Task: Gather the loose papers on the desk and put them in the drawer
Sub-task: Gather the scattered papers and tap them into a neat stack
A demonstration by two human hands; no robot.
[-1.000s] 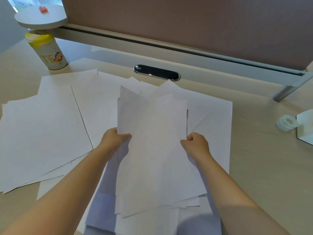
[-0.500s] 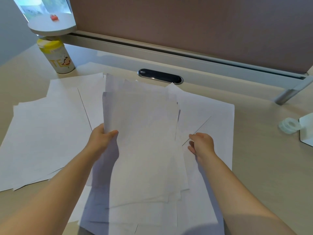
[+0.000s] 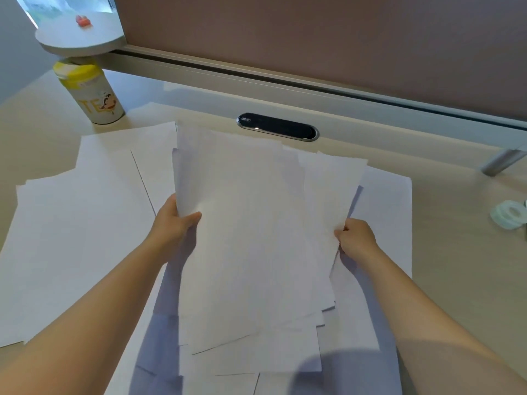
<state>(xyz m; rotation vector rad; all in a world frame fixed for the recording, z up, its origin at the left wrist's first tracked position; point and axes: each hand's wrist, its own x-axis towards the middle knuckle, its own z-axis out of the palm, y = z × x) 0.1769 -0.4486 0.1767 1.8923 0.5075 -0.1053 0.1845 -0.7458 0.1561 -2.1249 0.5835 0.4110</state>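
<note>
I hold an uneven stack of white papers (image 3: 251,238) raised above the desk, in the middle of the view. My left hand (image 3: 174,223) grips the stack's left edge, thumb on top. My right hand (image 3: 356,238) pinches its right edge. More loose white sheets (image 3: 79,223) lie spread flat on the desk to the left, under the stack, and to the right (image 3: 390,201). No drawer is in view.
A white canister with a yellow lid (image 3: 91,92) stands at the back left under a round white shelf (image 3: 79,38). A black cable grommet (image 3: 278,126) sits behind the papers. A tape roll (image 3: 512,213) lies at the right edge. A brown partition (image 3: 342,38) backs the desk (image 3: 470,266).
The held stack has shifted and fanned differently. My right hand let go of the stack half a second ago and now pinches its right edge again. The view has tilted down slightly.
</note>
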